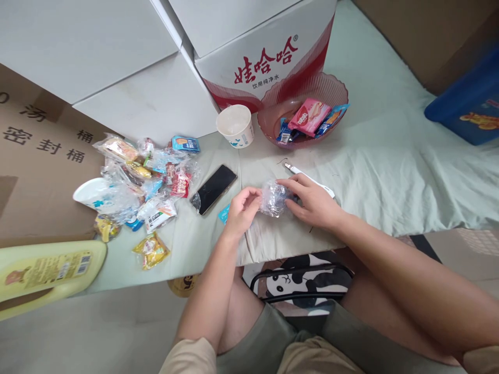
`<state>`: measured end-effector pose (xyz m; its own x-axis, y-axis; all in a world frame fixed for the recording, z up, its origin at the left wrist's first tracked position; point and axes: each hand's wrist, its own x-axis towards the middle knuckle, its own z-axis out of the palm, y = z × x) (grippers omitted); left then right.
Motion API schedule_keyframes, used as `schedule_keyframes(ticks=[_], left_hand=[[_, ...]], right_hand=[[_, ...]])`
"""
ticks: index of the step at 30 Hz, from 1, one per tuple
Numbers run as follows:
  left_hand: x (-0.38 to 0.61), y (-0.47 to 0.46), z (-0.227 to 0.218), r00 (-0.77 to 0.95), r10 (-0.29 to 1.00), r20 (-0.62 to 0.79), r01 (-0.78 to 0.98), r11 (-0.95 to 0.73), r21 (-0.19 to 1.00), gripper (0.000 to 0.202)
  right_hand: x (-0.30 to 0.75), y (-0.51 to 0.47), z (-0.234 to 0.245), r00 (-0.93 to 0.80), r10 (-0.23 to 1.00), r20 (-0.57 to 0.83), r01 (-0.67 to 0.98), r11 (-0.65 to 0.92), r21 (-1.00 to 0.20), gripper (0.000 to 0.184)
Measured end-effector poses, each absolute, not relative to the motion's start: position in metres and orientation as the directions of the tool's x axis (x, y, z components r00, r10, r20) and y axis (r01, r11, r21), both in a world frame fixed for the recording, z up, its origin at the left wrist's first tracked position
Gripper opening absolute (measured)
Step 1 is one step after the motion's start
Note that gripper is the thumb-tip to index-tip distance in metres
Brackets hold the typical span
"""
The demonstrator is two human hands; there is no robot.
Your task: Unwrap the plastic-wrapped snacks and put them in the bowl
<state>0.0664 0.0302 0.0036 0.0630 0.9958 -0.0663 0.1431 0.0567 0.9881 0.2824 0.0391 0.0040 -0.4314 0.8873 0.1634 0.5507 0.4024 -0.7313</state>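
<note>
The left hand [244, 208] and the right hand [312, 201] meet over the near middle of the desk [390, 166], which is covered with a pale green cloth; between them sits a clear crinkled packet [273, 197], just above the cloth. The left grip is pressed together on the packet's left edge, thumb against fingertips; the right grip pinches its right side, fingers curled over the top. What is inside the packet is too blurred to tell.

A white pen-like tool [307, 177] lies on the cloth just beyond the right hand, partly hidden by it; a small blue packet [223, 213] peeks out left of the left hand. A dark phone [214, 188] lies flat to the left, near that hand. Further left is a heap of wrapped snacks [148, 171]; a yellow snack bag [151, 251] lies apart at the near edge. On the far side stand a paper cup [235, 125] and, to its right, a pink glass bowl [339, 85] holding a pink wafer pack [309, 117]; behind them is a white carton [265, 57] with red characters.
</note>
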Motion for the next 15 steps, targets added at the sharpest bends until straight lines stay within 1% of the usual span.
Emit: schedule_keyframes(ticks=[4,7,11,15], left_hand=[[0.064,0.03,0.002,0.061,0.992,-0.112,0.062,0.108,0.992,0.019],[0.062,0.031,-0.001,0.073,0.99,-0.122,0.028,0.12,0.992,0.022],[0.06,0.032,-0.005,0.044,0.993,-0.112,0.013,0.112,0.994,0.024],[0.059,0.032,-0.006,0.007,0.995,-0.101,-0.005,0.101,0.995,0.019]], right_hand=[[0.283,0.039,0.004,-0.428,0.89,0.156,0.56,0.397,-0.727,0.053],[0.284,0.04,0.005,-0.446,0.884,0.143,0.561,0.4,-0.725,0.05],[0.284,0.04,0.005,-0.454,0.88,0.137,0.55,0.398,-0.734,0.035],[0.285,0.041,0.005,-0.45,0.88,0.151,0.538,0.403,-0.74,0.016]])
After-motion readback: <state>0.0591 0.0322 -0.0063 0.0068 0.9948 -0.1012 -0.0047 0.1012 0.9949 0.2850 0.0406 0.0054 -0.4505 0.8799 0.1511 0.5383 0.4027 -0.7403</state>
